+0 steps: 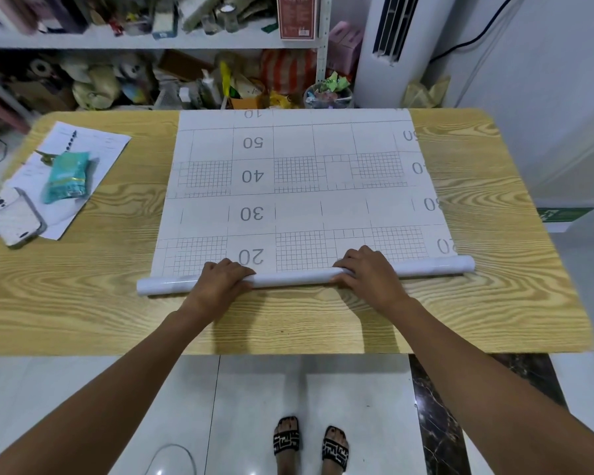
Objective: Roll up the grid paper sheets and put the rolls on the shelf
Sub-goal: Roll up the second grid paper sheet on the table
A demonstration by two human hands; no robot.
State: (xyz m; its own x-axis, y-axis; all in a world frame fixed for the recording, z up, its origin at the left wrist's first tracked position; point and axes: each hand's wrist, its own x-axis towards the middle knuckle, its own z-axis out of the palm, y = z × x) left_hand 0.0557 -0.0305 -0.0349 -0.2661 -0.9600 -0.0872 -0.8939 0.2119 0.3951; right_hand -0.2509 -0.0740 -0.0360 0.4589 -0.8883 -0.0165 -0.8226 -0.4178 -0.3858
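Note:
A white grid paper sheet (299,197), printed with numbers 10 to 50, lies flat across the wooden table (83,303). Its near end is wound into a tight roll (295,277) that runs left to right across the table. My left hand (220,279) grips the roll left of its middle, fingers curled over the top. My right hand (367,272) grips it right of the middle in the same way. The far end of the sheet reaches the table's back edge. A white shelf (134,41) packed with clutter stands behind the table.
At the table's left lie loose papers (93,145), a teal packet (67,176) and a phone (14,217) in a white case. A white floor-standing air conditioner (391,49) stands at the back right. My sandalled feet show on the tiled floor below.

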